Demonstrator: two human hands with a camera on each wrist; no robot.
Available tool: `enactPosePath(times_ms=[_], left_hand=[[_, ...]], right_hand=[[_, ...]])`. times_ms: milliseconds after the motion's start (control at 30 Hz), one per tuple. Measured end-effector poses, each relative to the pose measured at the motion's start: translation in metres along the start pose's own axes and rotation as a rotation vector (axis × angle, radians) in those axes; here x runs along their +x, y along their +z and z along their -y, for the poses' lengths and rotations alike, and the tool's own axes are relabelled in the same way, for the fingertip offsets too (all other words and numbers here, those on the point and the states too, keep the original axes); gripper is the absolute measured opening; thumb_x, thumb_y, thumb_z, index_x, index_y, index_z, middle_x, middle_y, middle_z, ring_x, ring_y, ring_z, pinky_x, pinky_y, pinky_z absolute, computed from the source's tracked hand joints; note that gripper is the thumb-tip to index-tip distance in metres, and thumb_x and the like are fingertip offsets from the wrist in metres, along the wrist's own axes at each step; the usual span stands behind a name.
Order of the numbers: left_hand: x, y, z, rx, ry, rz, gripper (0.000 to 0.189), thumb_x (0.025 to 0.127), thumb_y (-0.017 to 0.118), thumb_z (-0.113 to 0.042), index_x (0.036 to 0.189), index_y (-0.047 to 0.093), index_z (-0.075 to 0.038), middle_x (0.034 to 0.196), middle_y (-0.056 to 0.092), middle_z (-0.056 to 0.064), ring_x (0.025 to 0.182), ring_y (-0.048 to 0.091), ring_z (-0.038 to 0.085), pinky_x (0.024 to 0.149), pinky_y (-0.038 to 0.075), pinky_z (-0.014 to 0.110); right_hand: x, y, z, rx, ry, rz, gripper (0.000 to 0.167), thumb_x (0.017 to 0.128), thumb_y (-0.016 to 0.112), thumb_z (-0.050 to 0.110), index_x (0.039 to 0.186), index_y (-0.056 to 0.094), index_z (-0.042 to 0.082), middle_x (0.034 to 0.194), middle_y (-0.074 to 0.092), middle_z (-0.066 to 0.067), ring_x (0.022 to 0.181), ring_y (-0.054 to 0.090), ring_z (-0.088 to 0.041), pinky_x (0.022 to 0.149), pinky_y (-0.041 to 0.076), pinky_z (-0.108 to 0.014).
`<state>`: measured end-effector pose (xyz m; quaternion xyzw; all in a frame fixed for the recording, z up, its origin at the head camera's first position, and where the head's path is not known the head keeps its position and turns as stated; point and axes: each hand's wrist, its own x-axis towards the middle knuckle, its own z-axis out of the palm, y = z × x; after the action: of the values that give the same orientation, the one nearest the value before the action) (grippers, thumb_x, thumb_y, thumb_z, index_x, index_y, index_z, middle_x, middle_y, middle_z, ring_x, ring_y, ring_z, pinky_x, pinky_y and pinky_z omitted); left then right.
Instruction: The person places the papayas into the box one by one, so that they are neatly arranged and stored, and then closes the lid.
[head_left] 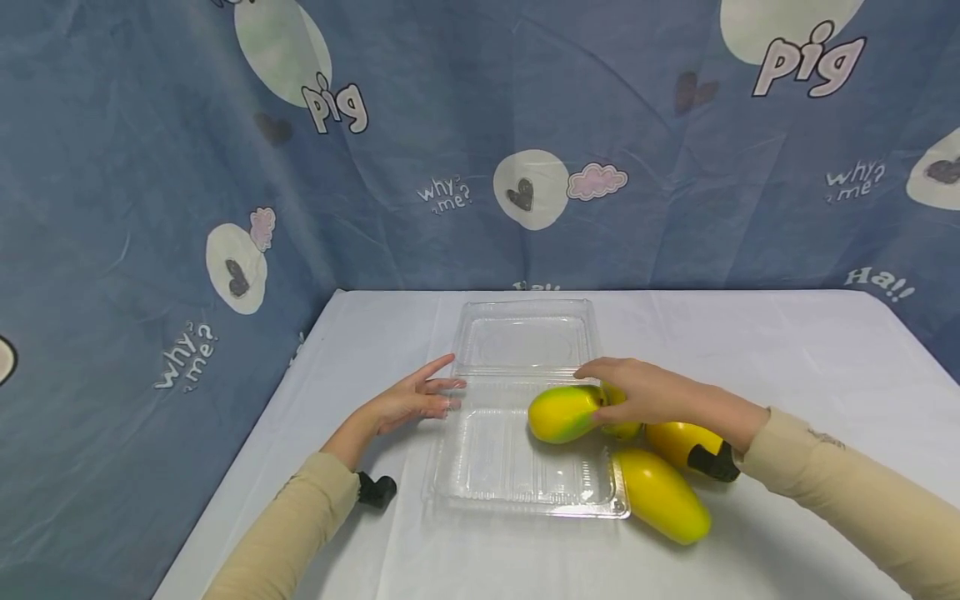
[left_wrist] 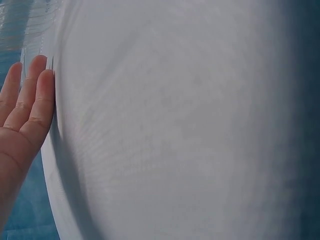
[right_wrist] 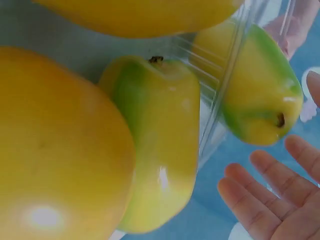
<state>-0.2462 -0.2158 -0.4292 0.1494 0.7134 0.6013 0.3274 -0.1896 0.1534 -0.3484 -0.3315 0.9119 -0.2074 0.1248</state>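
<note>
A yellow-green mango point(head_left: 561, 415) lies in the clear plastic clamshell box point(head_left: 517, 507), towards its right side. My right hand point(head_left: 637, 392) hovers at the stem end of this mango, thumb and fingers spread. In the right wrist view its extended fingers point(right_wrist: 272, 175) show a gap to the mango point(right_wrist: 265, 85), which appears through the clear wall. A second mango point(right_wrist: 157, 150) sits outside the box, mostly under my right hand in the head view. My left hand point(head_left: 405, 402) is beside the box's left edge, fingers point(left_wrist: 42, 100) extended and holding nothing.
Two larger plain-yellow fruits lie right of the box: one yellow fruit point(head_left: 663, 496) against its front right corner, another yellow fruit point(head_left: 678, 442) behind, partly hidden by my right wrist. The open lid point(head_left: 525, 333) lies flat towards the back. A blue printed curtain point(head_left: 465, 108) borders the white table point(head_left: 720, 333).
</note>
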Motion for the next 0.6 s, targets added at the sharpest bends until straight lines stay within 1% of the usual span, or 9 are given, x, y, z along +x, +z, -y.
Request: enactPosePath(times_ms=[100, 200, 367, 467, 600], left_hand=[[0.000, 0.001, -0.001, 0.002, 0.004, 0.002, 0.081, 0.088, 0.054, -0.001, 0.149, 0.004, -0.021, 0.147, 0.027, 0.020, 0.127, 0.040, 0.036, 0.093, 0.043, 0.038], [0.000, 0.000, -0.001, 0.002, 0.003, 0.001, 0.081, 0.088, 0.055, -0.003, 0.149, 0.004, -0.021, 0.147, 0.027, 0.020, 0.127, 0.040, 0.035, 0.093, 0.043, 0.037], [0.001, -0.001, 0.001, 0.001, 0.010, 0.005, 0.082, 0.088, 0.056, -0.005, 0.149, 0.004, -0.020, 0.147, 0.026, 0.021, 0.126, 0.040, 0.036, 0.093, 0.043, 0.036], [0.000, 0.000, 0.001, 0.002, 0.015, 0.004, 0.082, 0.088, 0.056, -0.005, 0.149, 0.004, -0.019, 0.147, 0.026, 0.022, 0.126, 0.039, 0.037, 0.093, 0.043, 0.037], [0.000, 0.000, 0.000, -0.002, 0.012, 0.003, 0.081, 0.088, 0.055, -0.003, 0.149, 0.003, -0.019, 0.147, 0.026, 0.022, 0.127, 0.039, 0.038, 0.093, 0.043, 0.038]], right_hand=[[-0.008, -0.004, -0.003, 0.033, 0.024, -0.010, 0.054, 0.084, 0.065, 0.029, 0.129, 0.048, 0.006, 0.133, 0.049, -0.015, 0.122, 0.044, -0.035, 0.099, 0.035, -0.052], [-0.017, -0.007, -0.007, 0.053, 0.032, -0.038, 0.053, 0.084, 0.066, 0.029, 0.128, 0.049, 0.006, 0.131, 0.050, -0.014, 0.121, 0.044, -0.035, 0.098, 0.035, -0.053], [-0.032, -0.008, -0.015, 0.084, 0.037, -0.087, 0.053, 0.083, 0.067, 0.029, 0.126, 0.051, 0.002, 0.126, 0.053, -0.016, 0.114, 0.049, -0.035, 0.092, 0.041, -0.052], [-0.043, -0.006, -0.020, 0.111, 0.061, -0.103, 0.053, 0.083, 0.067, 0.026, 0.126, 0.050, 0.000, 0.125, 0.054, -0.018, 0.109, 0.051, -0.036, 0.087, 0.045, -0.050], [-0.058, -0.004, -0.027, 0.134, 0.101, -0.109, 0.054, 0.083, 0.067, 0.024, 0.127, 0.048, -0.001, 0.126, 0.052, -0.020, 0.108, 0.051, -0.038, 0.084, 0.047, -0.051]])
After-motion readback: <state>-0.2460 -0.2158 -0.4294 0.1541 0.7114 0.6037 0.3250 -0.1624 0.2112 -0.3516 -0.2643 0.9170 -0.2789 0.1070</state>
